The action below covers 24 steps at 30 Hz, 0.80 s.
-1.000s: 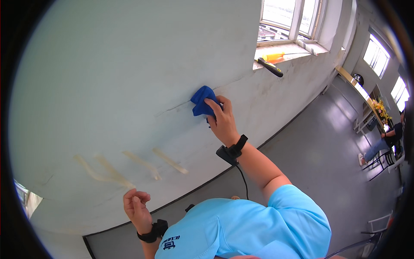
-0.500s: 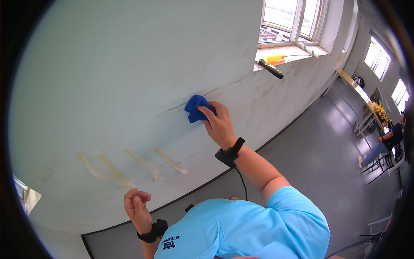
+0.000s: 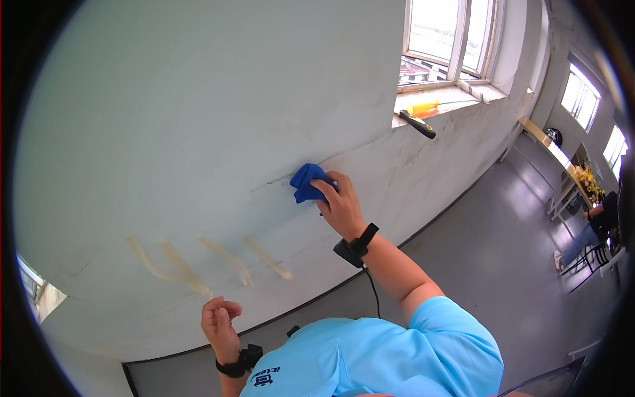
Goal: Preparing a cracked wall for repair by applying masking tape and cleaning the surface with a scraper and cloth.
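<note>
A bunched blue cloth (image 3: 308, 183) is pressed against the pale wall (image 3: 165, 132), gripped by the fingers of my right hand (image 3: 345, 213). It sits over a thin dark crack (image 3: 276, 180) that runs slanting across the wall, covering part of it. Lower and to the left, my left hand (image 3: 222, 325) is raised in front of the wall with its fingers loosely bent and nothing visible in them. Just above that hand, several strips of beige tape (image 3: 266, 258) are stuck to the wall. Both wrists wear black straps with small devices.
On the window sill (image 3: 456, 104) at upper right lie a black-handled tool (image 3: 418, 124) and something orange (image 3: 423, 108). Grey floor (image 3: 463, 245) stretches right to a long table (image 3: 549, 142) with yellow flowers (image 3: 586, 180) and a seated person (image 3: 589, 231). A cable (image 3: 374, 288) hangs from my right wrist device.
The whole view has shifted slightly, so the wall and window appear lower. My right hand keeps the cloth at about the same place on the crack; my left hand stays near the tape.
</note>
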Motion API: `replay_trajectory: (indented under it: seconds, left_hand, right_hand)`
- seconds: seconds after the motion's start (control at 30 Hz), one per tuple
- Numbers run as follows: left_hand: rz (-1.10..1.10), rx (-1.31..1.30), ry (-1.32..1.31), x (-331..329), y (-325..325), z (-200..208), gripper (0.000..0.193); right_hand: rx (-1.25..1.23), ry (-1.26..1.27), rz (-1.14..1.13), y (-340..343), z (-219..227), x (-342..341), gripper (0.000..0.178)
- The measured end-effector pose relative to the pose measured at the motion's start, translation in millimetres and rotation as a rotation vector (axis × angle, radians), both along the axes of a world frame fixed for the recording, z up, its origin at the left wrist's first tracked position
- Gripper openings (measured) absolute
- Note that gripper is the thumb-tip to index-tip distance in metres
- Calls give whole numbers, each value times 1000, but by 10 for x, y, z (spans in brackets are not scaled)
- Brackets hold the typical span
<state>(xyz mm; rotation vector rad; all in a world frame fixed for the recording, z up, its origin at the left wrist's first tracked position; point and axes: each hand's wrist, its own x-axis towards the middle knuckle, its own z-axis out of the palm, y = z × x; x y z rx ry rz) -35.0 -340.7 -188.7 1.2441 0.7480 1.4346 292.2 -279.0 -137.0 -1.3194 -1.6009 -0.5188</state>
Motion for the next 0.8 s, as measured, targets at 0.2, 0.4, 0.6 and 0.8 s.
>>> replay_trajectory:
  seconds: [0.2,0.4,0.6,0.8]
  left_hand:
    - [16,-8,10,75,-43,5,17]
    - [13,28,75,22,-56,-21,17]
    - [29,27,73,-64,-99,-31,17]
    - [41,34,71,-87,-108,-13,17]
  right_hand:
    - [-6,-120,44,-1,40,-120,44]
    - [23,-87,49,-18,14,-101,45]
    - [86,16,-40,-64,18,83,46]
    - [35,110,-177,-5,2,283,49]
